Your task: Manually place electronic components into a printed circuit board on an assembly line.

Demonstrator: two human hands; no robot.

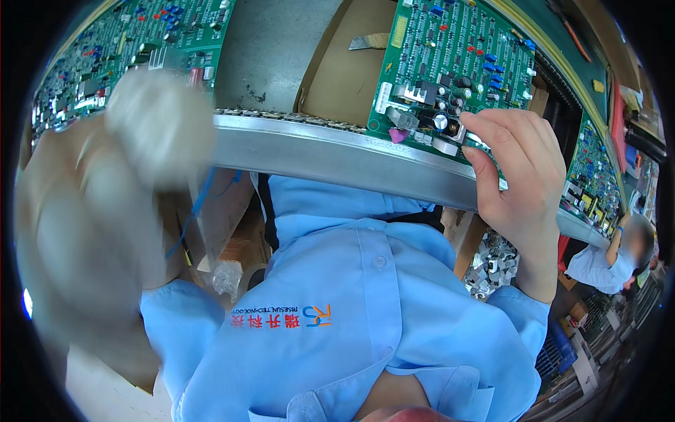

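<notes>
My right hand [524,158] reaches over the near edge of a green circuit board [422,63]. Its thumb and index finger close around a small dark component [455,131] standing on that board. Beside the fingertips are round capacitors, a white block and a pink piece [398,135]. My left hand [91,204] is smeared by motion at the far left, near a second green circuit board [176,53]. A whitish blur [162,126] covers its finger area; I cannot make out whether that is a covering or something held.
A metal rail [302,148] runs along the near side of the boards. Between them lies an open cardboard box [337,77] with a blade-like tool [369,41]. Another board [594,172] stands to the right, where a person [605,264] is at work. A blue cord [200,200] hangs at left.
</notes>
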